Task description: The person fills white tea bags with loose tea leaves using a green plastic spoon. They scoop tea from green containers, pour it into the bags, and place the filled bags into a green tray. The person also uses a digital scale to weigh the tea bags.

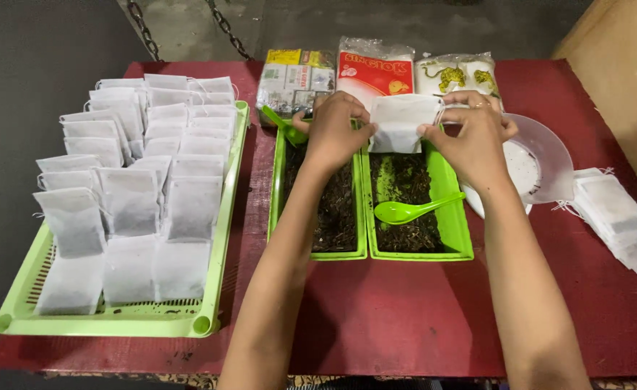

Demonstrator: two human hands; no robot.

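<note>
Both my hands hold one small white filter bag [399, 123] above the far end of two green trays. My left hand [336, 131] pinches its left edge, my right hand [473, 137] pinches its right edge and drawstring. The left green tray [278, 180] and right green tray [457, 231] hold dark dried leaves. A green spoon [405, 211] lies in the right tray; another green spoon [284, 126] leans at the left tray's far corner.
A large green slotted tray [116, 321] at left carries several filled white bags [134, 195]. Empty bags [618, 220] are stacked at right, beside a clear plastic bowl [546, 162]. Three packages [372, 72] stand at the back of the red table [405, 310].
</note>
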